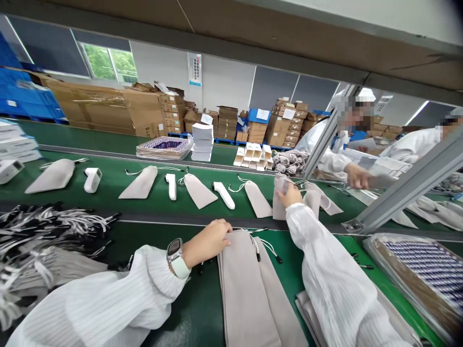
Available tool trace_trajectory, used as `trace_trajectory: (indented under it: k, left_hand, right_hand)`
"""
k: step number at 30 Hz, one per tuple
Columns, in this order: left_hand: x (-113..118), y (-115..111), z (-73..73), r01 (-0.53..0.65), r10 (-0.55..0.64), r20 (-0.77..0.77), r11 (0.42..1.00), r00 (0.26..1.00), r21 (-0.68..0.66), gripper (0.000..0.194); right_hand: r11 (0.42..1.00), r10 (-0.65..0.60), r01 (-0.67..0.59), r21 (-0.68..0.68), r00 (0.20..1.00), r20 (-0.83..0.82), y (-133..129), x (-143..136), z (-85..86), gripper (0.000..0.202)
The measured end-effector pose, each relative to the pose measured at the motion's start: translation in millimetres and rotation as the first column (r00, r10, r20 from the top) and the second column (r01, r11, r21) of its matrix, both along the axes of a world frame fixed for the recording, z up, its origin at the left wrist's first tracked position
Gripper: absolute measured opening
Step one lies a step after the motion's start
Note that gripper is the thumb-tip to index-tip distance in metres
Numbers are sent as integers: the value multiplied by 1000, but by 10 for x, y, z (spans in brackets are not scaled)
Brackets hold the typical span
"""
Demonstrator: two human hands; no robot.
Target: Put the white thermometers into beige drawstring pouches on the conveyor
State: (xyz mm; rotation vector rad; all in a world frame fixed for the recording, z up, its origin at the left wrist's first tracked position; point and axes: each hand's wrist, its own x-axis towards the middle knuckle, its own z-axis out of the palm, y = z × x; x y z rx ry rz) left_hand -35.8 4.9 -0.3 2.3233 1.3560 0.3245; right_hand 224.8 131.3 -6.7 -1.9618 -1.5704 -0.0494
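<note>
My left hand (209,239), with a smartwatch on the wrist, rests on the top end of a stack of long grey drawstring pouches (249,289) lying on the green table in front of me. My right hand (289,194) reaches out over the conveyor belt (119,180) and grips a grey pouch (279,202) standing on end there. Along the belt to the left lie more grey pouches (257,199) alternating with white handheld thermometers (223,194).
A heap of black and white cords (39,231) lies at my left. A tray of purple-striped items (427,270) sits at the right, behind a slanted metal frame post (405,190). Two people in white coats work across the belt at right. Cardboard boxes stand at the back.
</note>
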Motion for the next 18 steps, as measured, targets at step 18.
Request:
trace_trajectory:
  k: [18]
  left_hand:
    - [40, -71, 30, 51, -30, -138, 987, 990, 151, 8]
  right_hand:
    - [833, 472, -551, -45, 751, -462, 187, -1112, -312, 44]
